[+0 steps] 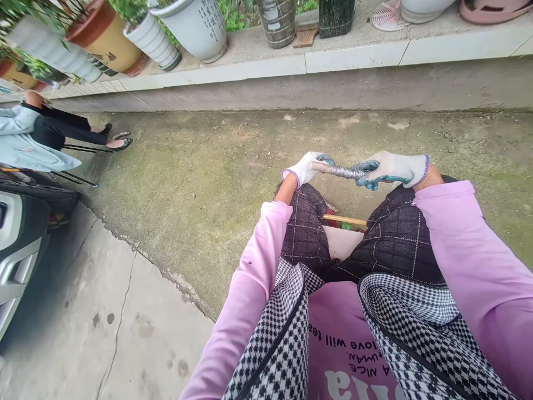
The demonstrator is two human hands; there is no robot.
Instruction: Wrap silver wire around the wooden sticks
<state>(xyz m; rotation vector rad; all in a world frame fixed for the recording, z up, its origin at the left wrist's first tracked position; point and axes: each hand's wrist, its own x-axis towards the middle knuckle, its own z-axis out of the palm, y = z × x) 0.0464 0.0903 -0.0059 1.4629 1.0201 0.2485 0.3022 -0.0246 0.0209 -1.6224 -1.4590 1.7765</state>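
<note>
Both my hands wear white work gloves with blue-green coated palms and purple cuffs. Between them, above my knees, is a thin stick (343, 171) wrapped in shiny silver wire or tape; which of these it is I cannot tell. My right hand (393, 168) is closed round the stick's right part, its thumb and fingers pressing on the wrapping. At the bare left end, my left hand (308, 168) is curled against the stick, its fingertips mostly hidden behind it. Below, between my thighs, a yellowish wooden rod (345, 220) crosses over a pale surface (343, 241).
Along the tiled ledge (266, 69) ahead stand several plant pots (195, 25). At the far left a person in a light blue garment (37, 136) sits near a vehicle wheel (20, 255). Mossy concrete (187, 183) meets a paler slab (125, 322) at a cracked edge.
</note>
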